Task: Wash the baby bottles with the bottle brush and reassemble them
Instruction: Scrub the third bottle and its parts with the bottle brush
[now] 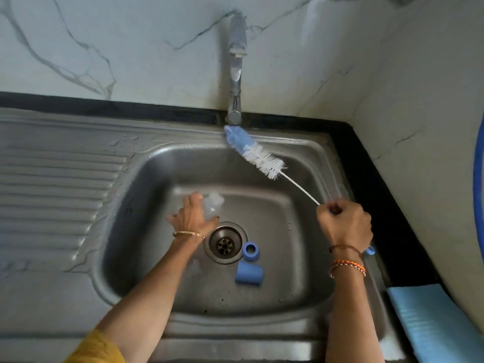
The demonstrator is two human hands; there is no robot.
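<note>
A clear baby bottle [213,206] lies on the floor of the steel sink [296,258], left of the drain. My left hand [191,214] wraps its fingers around the bottle. My right hand [344,225] grips the handle of the bottle brush [255,153]. The brush points up and left, its blue and white bristle head over the sink's back rim below the tap [235,72]. A blue collar ring [251,251] and a blue cap [248,273] lie in the basin just right of the drain [225,243].
A ridged steel draining board [57,179] stretches to the left of the basin. A black counter edge [377,179] runs behind and to the right. A light blue folded cloth [434,320] lies at the lower right. No water runs from the tap.
</note>
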